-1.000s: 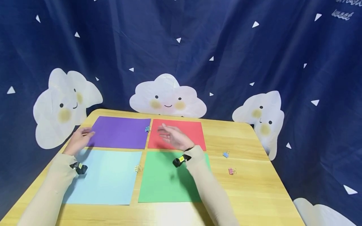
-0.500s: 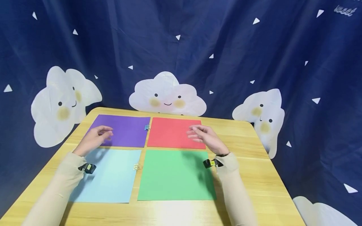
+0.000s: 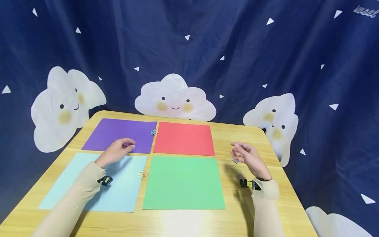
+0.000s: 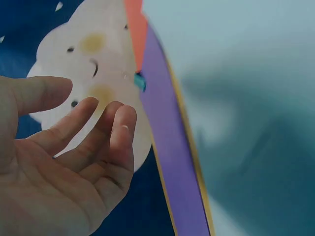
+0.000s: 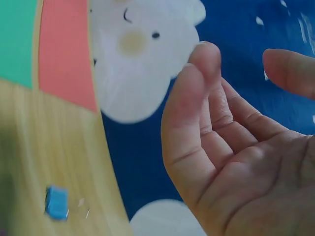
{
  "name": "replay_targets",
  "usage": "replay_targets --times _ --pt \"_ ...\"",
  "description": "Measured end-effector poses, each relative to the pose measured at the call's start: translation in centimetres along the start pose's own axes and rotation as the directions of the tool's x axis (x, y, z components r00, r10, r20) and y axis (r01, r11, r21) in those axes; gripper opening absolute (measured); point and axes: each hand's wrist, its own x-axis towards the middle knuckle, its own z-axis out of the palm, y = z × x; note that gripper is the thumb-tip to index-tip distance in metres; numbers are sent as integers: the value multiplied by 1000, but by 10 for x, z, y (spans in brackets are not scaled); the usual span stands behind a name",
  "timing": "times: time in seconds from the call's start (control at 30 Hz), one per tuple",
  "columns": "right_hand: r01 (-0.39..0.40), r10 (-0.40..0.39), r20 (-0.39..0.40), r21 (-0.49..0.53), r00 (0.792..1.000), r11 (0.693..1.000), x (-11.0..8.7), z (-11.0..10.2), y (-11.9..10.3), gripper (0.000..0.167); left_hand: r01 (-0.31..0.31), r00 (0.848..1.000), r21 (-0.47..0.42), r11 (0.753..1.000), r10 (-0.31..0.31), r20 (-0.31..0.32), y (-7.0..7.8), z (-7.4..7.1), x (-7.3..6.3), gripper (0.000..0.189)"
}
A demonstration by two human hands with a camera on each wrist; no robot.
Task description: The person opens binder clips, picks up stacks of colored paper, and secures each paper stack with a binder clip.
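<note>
My right hand hovers over the right side of the table, fingers loosely bent and holding nothing. Just below its fingertips in the head view lies a blue binder clip, also seen on the wood in the right wrist view as a small blue clip. A pink binder clip is mostly hidden behind the right wrist's camera. Above the border of the purple sheet and the light blue sheet, my left hand is relaxed, with nothing between thumb and fingers.
At the purple sheet's right edge sits a teal binder clip; a yellow one is at the light blue sheet's right edge. A red sheet and a green sheet lie beside them on the wooden table. A dark blue curtain hangs behind.
The right hand has moved right, from over the red sheet to above the blue clip. My left hand has shifted right from the purple sheet's left edge. The sheets stay put.
</note>
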Motion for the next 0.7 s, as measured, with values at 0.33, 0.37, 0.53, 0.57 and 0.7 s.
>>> replay_targets --times 0.33,0.37,0.53,0.57,0.7 --pt "-50 57 -126 60 990 997 -14 -25 25 29 -105 993 69 992 101 65 16 34 18 36" --pt "-61 65 -137 35 988 998 -14 -26 27 30 -118 991 80 990 112 71 18 36 19 35" --pt "-107 96 -176 -57 980 993 -20 -33 36 29 -185 980 154 971 170 105 25 49 24 35" --pt "-116 102 -174 -71 980 991 -23 -34 37 29 -195 978 173 965 177 115 25 52 25 36" --pt "-152 124 -187 -148 975 977 -31 -40 41 32 -203 971 229 952 167 169 29 58 27 45"
